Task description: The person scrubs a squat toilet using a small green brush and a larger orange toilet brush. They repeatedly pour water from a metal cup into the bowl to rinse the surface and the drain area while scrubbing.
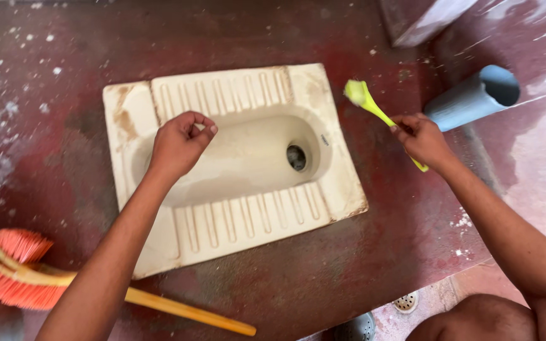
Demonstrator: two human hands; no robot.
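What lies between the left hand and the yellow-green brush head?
In the head view, only the squat toilet pan lies between the left hand and the brush head: its ribbed footrest and stained rim.

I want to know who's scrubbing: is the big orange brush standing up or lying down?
Lying down. The orange brush rests flat on the red floor, handle stretched out sideways, and neither hand touches it.

Floor [52, 76]: dark red, white speckles | squat toilet pan [323, 189]: cream, stained, set in it mid-frame | orange broom [14, 271]: yellow handle, lying left-below the pan | grey pipe [472, 101]: right of the pan, seemingly resting on the floor | drain grate [406, 302]: below-right of the pan
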